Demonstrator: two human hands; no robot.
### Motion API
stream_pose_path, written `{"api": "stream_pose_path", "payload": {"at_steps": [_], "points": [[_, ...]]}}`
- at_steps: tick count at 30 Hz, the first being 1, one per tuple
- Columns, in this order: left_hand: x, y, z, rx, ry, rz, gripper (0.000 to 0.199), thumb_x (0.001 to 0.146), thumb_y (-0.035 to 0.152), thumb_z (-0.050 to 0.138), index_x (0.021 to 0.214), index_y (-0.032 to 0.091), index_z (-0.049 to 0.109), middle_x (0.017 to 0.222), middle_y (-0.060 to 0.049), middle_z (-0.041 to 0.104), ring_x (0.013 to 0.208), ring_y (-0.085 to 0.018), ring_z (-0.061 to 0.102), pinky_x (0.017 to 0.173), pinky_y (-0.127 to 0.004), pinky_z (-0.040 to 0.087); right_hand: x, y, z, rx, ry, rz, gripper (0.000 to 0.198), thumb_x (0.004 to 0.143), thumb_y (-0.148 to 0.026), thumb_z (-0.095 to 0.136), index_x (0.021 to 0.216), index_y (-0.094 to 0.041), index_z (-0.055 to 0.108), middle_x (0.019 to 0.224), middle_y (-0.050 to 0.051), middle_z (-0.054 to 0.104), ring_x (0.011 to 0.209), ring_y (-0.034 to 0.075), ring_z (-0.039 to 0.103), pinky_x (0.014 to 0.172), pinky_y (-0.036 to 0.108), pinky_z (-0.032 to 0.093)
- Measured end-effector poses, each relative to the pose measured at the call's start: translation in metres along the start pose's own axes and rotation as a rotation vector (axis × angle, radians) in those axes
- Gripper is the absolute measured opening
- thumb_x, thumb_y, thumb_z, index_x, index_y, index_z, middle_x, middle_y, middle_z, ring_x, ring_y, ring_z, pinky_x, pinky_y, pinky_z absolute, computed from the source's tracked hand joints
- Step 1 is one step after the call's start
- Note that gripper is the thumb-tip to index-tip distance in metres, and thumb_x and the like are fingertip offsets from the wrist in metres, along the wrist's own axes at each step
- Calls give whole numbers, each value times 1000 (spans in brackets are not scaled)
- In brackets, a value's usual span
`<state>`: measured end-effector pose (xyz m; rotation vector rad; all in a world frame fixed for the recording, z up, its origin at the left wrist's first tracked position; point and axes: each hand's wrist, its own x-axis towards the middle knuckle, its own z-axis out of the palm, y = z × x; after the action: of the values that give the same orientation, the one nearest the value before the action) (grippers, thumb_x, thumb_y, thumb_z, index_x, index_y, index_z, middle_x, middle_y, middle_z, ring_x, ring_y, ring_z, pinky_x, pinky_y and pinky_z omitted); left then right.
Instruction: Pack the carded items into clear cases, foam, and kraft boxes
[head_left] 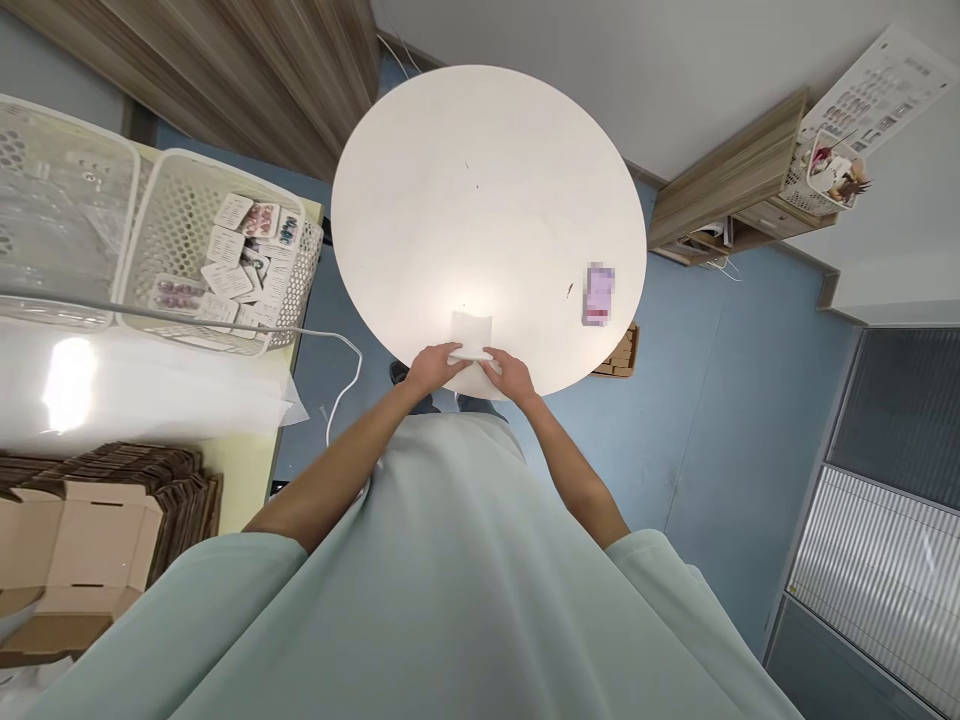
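A small white sheet [472, 328], perhaps paper or thin card, is at the near edge of the round white table [480, 200]. Its near edge looks bent or folded up. My left hand [437, 367] grips the left near corner between thumb and fingers. On the opposite corner, my right hand [511, 375] has the same pinching hold. Both thumbs point inward and almost meet below the sheet's near edge. Whether the sheet has several layers I cannot tell.
A blurred purple item [598, 295] lies at the table's right. To the left, a white basket [169, 180] holds carded packs, beside flattened cardboard boxes [105, 530] and a white cable [349, 350]. A brown box [622, 355] sits under the table's right edge.
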<state>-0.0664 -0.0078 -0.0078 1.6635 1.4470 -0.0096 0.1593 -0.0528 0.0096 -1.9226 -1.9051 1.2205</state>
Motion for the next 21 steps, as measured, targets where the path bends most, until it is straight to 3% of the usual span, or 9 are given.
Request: {"api": "stream_pose_path", "payload": {"at_steps": [5, 9, 13, 16, 18, 21], "points": [[19, 4, -9, -57, 22, -177, 45, 94, 61, 67, 108, 20, 81, 104, -13, 81, 100, -35, 73, 83, -40, 55, 19, -5, 2, 26, 15, 118, 34, 114, -44, 50, 132, -24, 71, 129, 6, 79, 104, 23, 76, 94, 35, 60], [28, 5, -5, -21, 62, -244, 35, 96, 55, 67, 87, 22, 73, 94, -13, 76, 93, -33, 70, 79, -40, 51, 31, -6, 9, 5, 60, 199, 31, 113, -43, 52, 123, -22, 73, 124, 7, 76, 94, 20, 73, 89, 33, 58], [30, 9, -2, -17, 104, -269, 30, 97, 51, 65, 86, 24, 67, 100, -12, 75, 94, -33, 69, 81, -41, 51, 38, -7, 15, 39, 97, 272, 33, 113, -45, 53, 129, -23, 71, 122, 8, 77, 104, 23, 73, 94, 35, 58], [26, 12, -2, -66, 113, -307, 26, 98, 49, 64, 91, 24, 66, 102, -11, 75, 101, -33, 70, 85, -40, 52, 42, -9, 14, 8, 124, 306, 42, 112, -44, 53, 149, -24, 59, 133, 10, 74, 113, 25, 73, 99, 40, 60], [22, 12, -1, -151, 134, -340, 20, 99, 44, 64, 100, 24, 66, 108, -10, 77, 107, -31, 70, 88, -39, 52, 44, -12, 12, -73, 154, 231, 49, 112, -40, 52, 159, -26, 51, 155, 13, 62, 132, 27, 66, 107, 43, 58], [13, 11, 0, -270, 202, -418, 26, 98, 43, 68, 115, 24, 63, 122, -10, 77, 114, -29, 71, 92, -38, 54, 48, -18, 7, -222, 121, 14, 46, 113, -30, 46, 158, -26, 55, 175, 11, 41, 162, 27, 38, 128, 46, 42]]}}
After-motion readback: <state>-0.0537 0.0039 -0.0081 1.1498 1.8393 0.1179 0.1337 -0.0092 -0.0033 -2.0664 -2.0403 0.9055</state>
